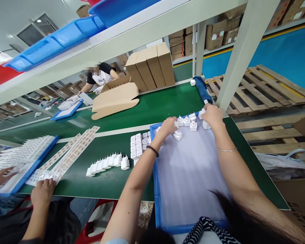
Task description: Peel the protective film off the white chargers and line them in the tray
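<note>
A blue tray [156, 189] with a pale, cloudy liner lies in front of me. Along its far side several white plug chargers [193, 126] stand, prongs up. At the tray's far left, my left hand [169, 126] is closed with a white charger at its fingertips, just above another charger [178, 135]. My right hand [213, 116] is at the far right corner, fingers closed round a white charger [202, 114]. One more charger [206, 124] shows below that hand. My fingers partly cover the pieces held.
Left of the tray stand a block of stacked white chargers [136, 145] and a slanting row of chargers [105, 163]. Further left, a co-worker's hands [43, 193] are by white perforated strips [73, 152]. Cartons [151, 67] and another person are across the bench; a shelf post [244, 51] rises at right.
</note>
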Tool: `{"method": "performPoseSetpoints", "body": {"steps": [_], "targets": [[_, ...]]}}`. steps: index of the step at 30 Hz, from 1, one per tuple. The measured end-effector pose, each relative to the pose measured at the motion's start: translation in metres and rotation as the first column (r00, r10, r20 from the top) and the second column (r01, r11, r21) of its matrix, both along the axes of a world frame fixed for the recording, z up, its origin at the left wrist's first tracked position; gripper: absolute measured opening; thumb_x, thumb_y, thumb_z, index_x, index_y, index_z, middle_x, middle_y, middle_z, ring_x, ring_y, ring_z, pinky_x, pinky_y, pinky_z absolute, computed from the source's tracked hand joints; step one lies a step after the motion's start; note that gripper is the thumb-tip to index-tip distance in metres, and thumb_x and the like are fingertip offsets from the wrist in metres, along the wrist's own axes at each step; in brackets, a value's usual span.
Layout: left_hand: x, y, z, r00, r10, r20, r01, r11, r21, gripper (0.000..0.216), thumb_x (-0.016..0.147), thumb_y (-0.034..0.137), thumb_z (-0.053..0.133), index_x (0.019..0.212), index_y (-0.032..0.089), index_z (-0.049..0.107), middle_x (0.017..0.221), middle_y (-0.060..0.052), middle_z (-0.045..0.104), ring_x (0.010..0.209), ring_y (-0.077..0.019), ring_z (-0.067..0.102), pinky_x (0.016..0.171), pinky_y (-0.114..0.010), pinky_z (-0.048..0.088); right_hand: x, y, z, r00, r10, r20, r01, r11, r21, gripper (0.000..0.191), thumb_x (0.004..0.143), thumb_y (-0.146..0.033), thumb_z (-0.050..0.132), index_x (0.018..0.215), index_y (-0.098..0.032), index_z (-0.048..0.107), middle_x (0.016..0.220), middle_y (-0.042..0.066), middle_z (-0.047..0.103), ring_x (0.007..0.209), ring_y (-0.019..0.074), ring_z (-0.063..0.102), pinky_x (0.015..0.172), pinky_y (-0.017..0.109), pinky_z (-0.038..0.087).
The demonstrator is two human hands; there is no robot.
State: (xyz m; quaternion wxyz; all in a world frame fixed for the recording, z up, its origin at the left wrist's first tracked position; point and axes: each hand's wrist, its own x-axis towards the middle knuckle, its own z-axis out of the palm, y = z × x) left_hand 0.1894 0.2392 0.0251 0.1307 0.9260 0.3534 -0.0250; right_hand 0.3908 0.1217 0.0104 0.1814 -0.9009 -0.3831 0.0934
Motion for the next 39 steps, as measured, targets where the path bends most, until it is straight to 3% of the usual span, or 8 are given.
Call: {"method": "performPoseSetpoints", "body": {"steps": [2, 5, 9, 16, 22, 28, 33, 39], "targets": [[0.004, 0.001, -0.001, 0.999, -0.039, 0.023, 0.039, 0.999, -0.003, 0.054, 0.083, 0.011, 0.07, 0.136, 0.019, 0.062, 0.131, -0.016, 0.072, 0.121, -0.033, 0.07, 0.102, -0.041, 0.056, 0.0, -0.002, 0.004, 1.0, 0.0, 0.03, -0.001, 1.0, 0.014, 0.036, 0.102, -0.037, 0.067, 0.134, -0.02, 0.065, 0.137, 0.012, 0.066, 0.116, 0.0256, 0.068, 0.098, 0.047, 0.059], [0.01, 0.005, -0.001, 0.992, -0.114, 0.047, 0.115, 0.993, -0.022, 0.066, 0.081, 0.009, 0.07, 0.145, 0.022, 0.056, 0.135, -0.014, 0.07, 0.124, -0.0313, 0.068, 0.103, -0.039, 0.055, -0.005, -0.003, 0.008, 0.988, 0.111, 0.108, -0.12, 0.99, 0.074, 0.041, 0.101, -0.037, 0.068, 0.139, -0.021, 0.062, 0.146, 0.012, 0.06, 0.126, 0.029, 0.063, 0.104, 0.052, 0.054], [0.016, 0.014, -0.002, 0.979, -0.195, 0.055, 0.198, 0.979, -0.051, 0.064, 0.076, 0.01, 0.074, 0.138, 0.023, 0.062, 0.132, -0.011, 0.072, 0.122, -0.0293, 0.069, 0.104, -0.037, 0.056, -0.017, 0.005, 0.007, 0.948, 0.272, 0.164, -0.288, 0.954, 0.08, 0.034, 0.101, -0.037, 0.068, 0.13, -0.019, 0.067, 0.14, 0.011, 0.064, 0.127, 0.0288, 0.061, 0.107, 0.054, 0.05], [0.013, 0.019, -0.004, 0.978, -0.205, 0.049, 0.208, 0.976, -0.062, 0.048, 0.082, 0.023, 0.073, 0.129, 0.019, 0.064, 0.131, -0.012, 0.072, 0.114, -0.0292, 0.071, 0.098, -0.038, 0.056, -0.027, 0.016, -0.003, 0.973, 0.159, 0.167, -0.166, 0.986, 0.03, 0.03, 0.101, -0.038, 0.067, 0.121, -0.016, 0.07, 0.127, 0.01, 0.07, 0.122, 0.0284, 0.064, 0.109, 0.055, 0.048], [0.016, 0.02, -0.005, 0.974, -0.218, 0.063, 0.222, 0.972, -0.071, 0.046, 0.083, 0.028, 0.075, 0.127, 0.019, 0.065, 0.13, -0.011, 0.073, 0.116, -0.0294, 0.07, 0.099, -0.038, 0.055, -0.026, 0.01, 0.012, 0.974, 0.173, 0.143, -0.186, 0.979, 0.086, 0.031, 0.1, -0.028, 0.056, 0.123, -0.013, 0.071, 0.125, 0.022, 0.072, 0.125, 0.0394, 0.058, 0.103, 0.055, 0.04], [0.016, 0.021, -0.005, 0.971, -0.227, 0.078, 0.232, 0.971, -0.066, 0.043, 0.085, 0.03, 0.075, 0.126, 0.021, 0.066, 0.129, -0.008, 0.074, 0.116, -0.0278, 0.07, 0.098, -0.036, 0.054, -0.035, 0.006, 0.02, 0.942, 0.305, 0.136, -0.312, 0.95, 0.029, 0.032, 0.089, -0.029, 0.073, 0.121, -0.023, 0.071, 0.124, 0.012, 0.071, 0.122, 0.0333, 0.06, 0.101, 0.047, 0.045], [0.021, 0.013, -0.006, 0.977, -0.206, 0.064, 0.209, 0.977, -0.049, 0.045, 0.09, 0.034, 0.074, 0.131, 0.02, 0.065, 0.129, -0.011, 0.073, 0.12, -0.0301, 0.068, 0.098, -0.037, 0.055, -0.046, 0.012, 0.011, 0.938, 0.295, 0.184, -0.287, 0.956, -0.067, 0.033, 0.1, -0.037, 0.07, 0.126, -0.018, 0.068, 0.132, 0.01, 0.068, 0.122, 0.029, 0.064, 0.103, 0.055, 0.053], [0.031, 0.002, -0.003, 0.987, -0.154, 0.057, 0.154, 0.988, 0.001, 0.038, 0.095, 0.029, 0.071, 0.131, 0.018, 0.066, 0.129, -0.013, 0.069, 0.115, -0.0288, 0.069, 0.101, -0.04, 0.055, -0.047, 0.011, 0.014, 0.949, 0.26, 0.178, -0.254, 0.966, -0.055, 0.035, 0.101, -0.036, 0.068, 0.133, -0.021, 0.066, 0.136, 0.011, 0.067, 0.117, 0.027, 0.068, 0.097, 0.05, 0.059]]}}
